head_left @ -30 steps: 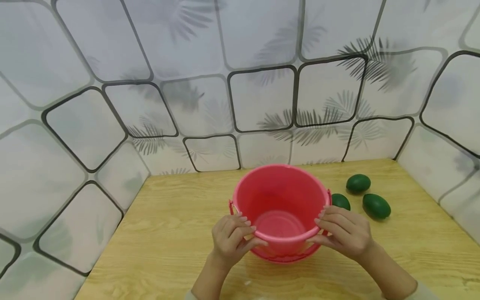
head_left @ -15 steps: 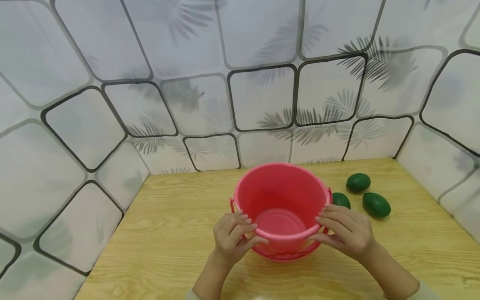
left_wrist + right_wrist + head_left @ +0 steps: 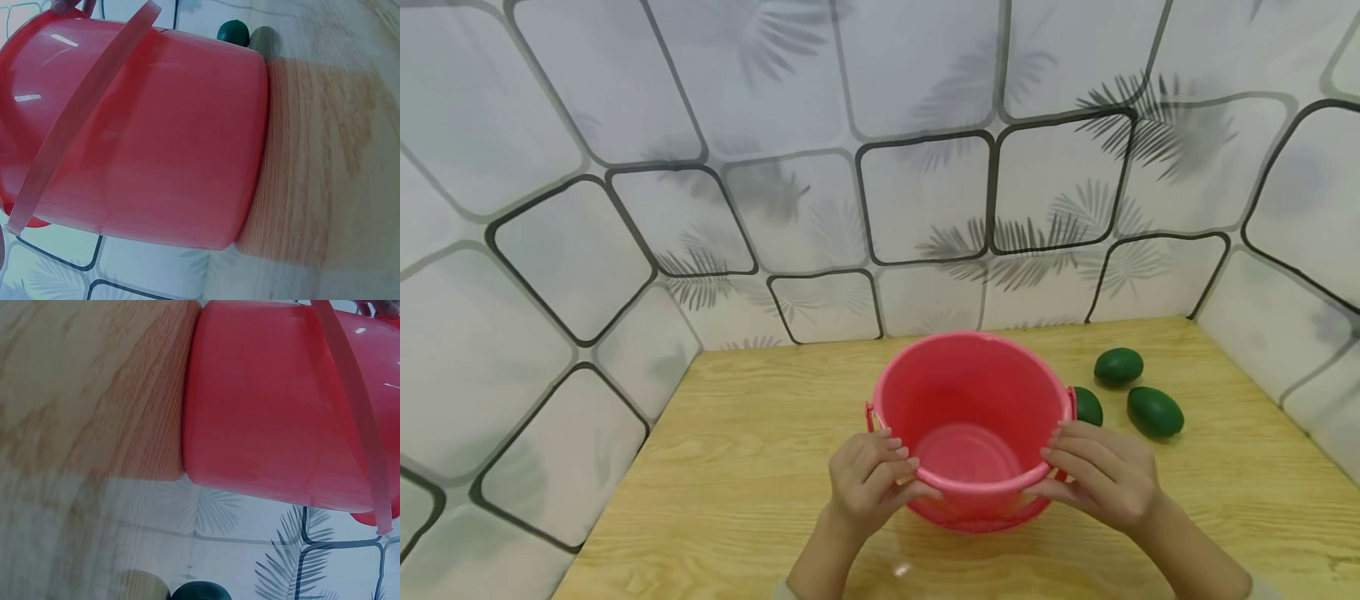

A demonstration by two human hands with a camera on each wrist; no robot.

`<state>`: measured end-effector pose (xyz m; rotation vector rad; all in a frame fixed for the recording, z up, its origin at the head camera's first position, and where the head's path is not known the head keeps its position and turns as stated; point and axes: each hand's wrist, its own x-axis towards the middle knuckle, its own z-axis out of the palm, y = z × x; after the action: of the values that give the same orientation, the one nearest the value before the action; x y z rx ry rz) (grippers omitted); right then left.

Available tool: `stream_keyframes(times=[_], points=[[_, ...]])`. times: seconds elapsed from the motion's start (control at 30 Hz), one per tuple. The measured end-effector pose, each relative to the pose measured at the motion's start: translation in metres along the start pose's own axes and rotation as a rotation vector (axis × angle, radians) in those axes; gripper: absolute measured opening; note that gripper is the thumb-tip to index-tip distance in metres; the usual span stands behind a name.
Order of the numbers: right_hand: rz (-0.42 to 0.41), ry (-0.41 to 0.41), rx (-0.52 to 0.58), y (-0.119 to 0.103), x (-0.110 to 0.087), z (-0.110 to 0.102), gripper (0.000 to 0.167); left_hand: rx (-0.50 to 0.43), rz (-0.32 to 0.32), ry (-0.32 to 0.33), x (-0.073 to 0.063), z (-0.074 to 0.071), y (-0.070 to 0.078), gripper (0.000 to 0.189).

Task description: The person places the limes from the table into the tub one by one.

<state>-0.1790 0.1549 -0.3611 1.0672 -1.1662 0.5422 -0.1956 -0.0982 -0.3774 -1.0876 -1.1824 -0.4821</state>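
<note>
A pinkish-red plastic bucket (image 3: 973,462) stands on the wooden table, its mouth tilted toward me in the head view and nothing inside it. My left hand (image 3: 865,487) grips the near left part of its rim, fingers over the edge and thumb below. On the right, my right hand (image 3: 1108,475) pinches the rim the same way. The bucket's handle (image 3: 84,119) hangs down across the near side in the left wrist view. Its wall (image 3: 256,400) fills much of the right wrist view. Only small bits of the hands show in the wrist views.
Right of the bucket lie dark green, oval fruits: a back one (image 3: 1118,367), a right one (image 3: 1154,412) and one (image 3: 1087,407) partly hidden by the bucket. Patterned sheeting (image 3: 925,200) walls the table (image 3: 737,450) at the back and both sides.
The bucket and both hands have shifted slightly right and nearer to me. Both hands keep their hold on the rim. The green fruits stay where they were.
</note>
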Motion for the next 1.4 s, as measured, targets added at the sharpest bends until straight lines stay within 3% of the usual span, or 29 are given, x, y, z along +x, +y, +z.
stream_keyframes(times=[0.2, 0.57, 0.73, 1.1, 1.23, 1.4], points=[[-0.011, 0.019, 0.003, -0.005, 0.002, -0.004, 0.045, -0.025, 0.039, 0.012, 0.006, -0.001, 0.002, 0.041], [0.000, 0.021, 0.005, -0.006, 0.002, -0.006, 0.043, -0.039, 0.020, 0.035, 0.006, 0.003, 0.004, 0.043], [0.020, -0.024, 0.087, -0.004, 0.004, -0.007, 0.042, -0.036, 0.007, 0.034, 0.005, 0.003, 0.004, 0.043], [0.151, -0.169, 0.318, 0.004, 0.001, -0.018, 0.053, -0.040, 0.010, 0.016, 0.006, 0.002, 0.004, 0.043], [0.166, -0.187, 0.382, 0.010, 0.000, -0.020, 0.057, -0.041, 0.011, 0.018, 0.008, 0.001, 0.004, 0.043], [0.183, -0.171, 0.375, 0.015, 0.002, -0.023, 0.059, -0.039, 0.009, 0.024, 0.008, 0.001, 0.005, 0.042]])
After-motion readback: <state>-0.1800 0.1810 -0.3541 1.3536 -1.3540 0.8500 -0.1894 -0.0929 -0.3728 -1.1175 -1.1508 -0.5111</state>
